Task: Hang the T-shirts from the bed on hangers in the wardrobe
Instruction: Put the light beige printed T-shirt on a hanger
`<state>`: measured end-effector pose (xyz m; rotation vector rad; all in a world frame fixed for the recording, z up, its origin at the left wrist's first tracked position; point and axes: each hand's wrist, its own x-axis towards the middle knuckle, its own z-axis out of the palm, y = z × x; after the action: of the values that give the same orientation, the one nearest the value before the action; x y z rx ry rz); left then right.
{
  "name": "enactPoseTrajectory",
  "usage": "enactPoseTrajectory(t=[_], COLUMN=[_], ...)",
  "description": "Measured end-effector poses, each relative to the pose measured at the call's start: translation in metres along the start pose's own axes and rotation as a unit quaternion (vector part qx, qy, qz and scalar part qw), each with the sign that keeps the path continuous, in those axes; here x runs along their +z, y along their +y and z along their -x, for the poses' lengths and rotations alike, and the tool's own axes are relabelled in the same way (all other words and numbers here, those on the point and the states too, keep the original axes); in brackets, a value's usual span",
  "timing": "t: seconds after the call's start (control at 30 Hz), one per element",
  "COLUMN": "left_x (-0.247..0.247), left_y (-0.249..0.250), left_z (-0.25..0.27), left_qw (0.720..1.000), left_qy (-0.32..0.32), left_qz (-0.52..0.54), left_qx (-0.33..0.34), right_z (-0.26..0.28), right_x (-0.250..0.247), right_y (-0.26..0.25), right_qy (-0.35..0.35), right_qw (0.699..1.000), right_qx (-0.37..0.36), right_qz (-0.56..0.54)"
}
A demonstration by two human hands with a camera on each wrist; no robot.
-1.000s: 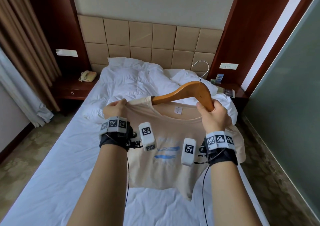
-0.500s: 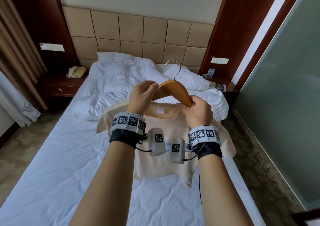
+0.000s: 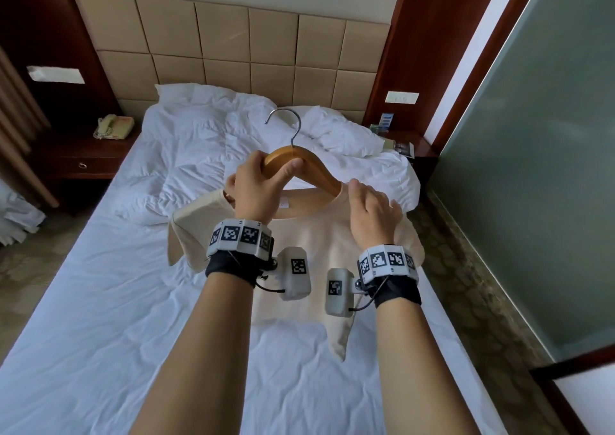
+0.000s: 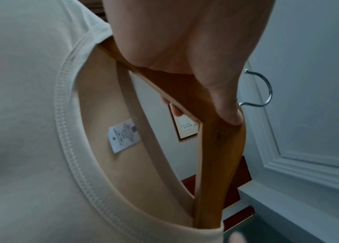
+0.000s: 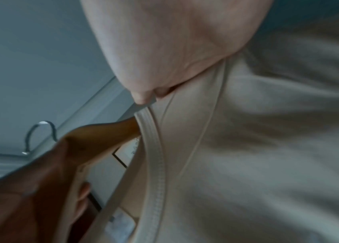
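Above the bed [image 3: 100,318], I hold a beige T-shirt [image 3: 299,235] on a wooden hanger [image 3: 309,168], both lifted off the white sheet. My left hand [image 3: 256,195] grips the hanger at its peak, thumb across the front of the wood and fingers curled round behind, just under the metal hook [image 3: 286,125]. Both hanger arms run down inside the collar [image 4: 77,148], and a white label [image 4: 123,135] shows on the inner back. My right hand [image 3: 372,211] rests on the shirt's right shoulder by the collar edge, knuckles up; whether those fingers pinch the cloth or merely press it, I cannot tell. Beyond lie rumpled pillows [image 3: 332,131] and a phone [image 3: 113,126] on the nightstand [image 3: 83,165].
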<state>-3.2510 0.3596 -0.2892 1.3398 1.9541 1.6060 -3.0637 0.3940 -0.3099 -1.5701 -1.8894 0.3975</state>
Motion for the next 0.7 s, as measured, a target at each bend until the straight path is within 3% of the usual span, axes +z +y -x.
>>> enactPoseTrajectory(t=[0.07, 0.47, 0.57, 0.7], left_x=[0.0, 0.006, 0.01, 0.019], left_y=[-0.005, -0.018, -0.016, -0.012], left_z=[0.001, 0.009, 0.008, 0.009], left_qw=[1.0, 0.999, 0.999, 0.999], left_qy=[0.013, 0.013, -0.005, -0.022], left_qz=[0.016, 0.018, 0.018, 0.023], left_qx=[-0.008, -0.032, -0.034, -0.039], right_z=[0.001, 0.018, 0.016, 0.009], right_x=[0.005, 0.011, 0.014, 0.017], right_y=[0.013, 0.056, 0.058, 0.052], right_qy=[0.014, 0.027, 0.053, 0.054], right_qw=[0.998, 0.961, 0.968, 0.99], right_qx=[0.048, 0.269, 0.241, 0.129], right_qz=[0.044, -0.053, -0.043, -0.03])
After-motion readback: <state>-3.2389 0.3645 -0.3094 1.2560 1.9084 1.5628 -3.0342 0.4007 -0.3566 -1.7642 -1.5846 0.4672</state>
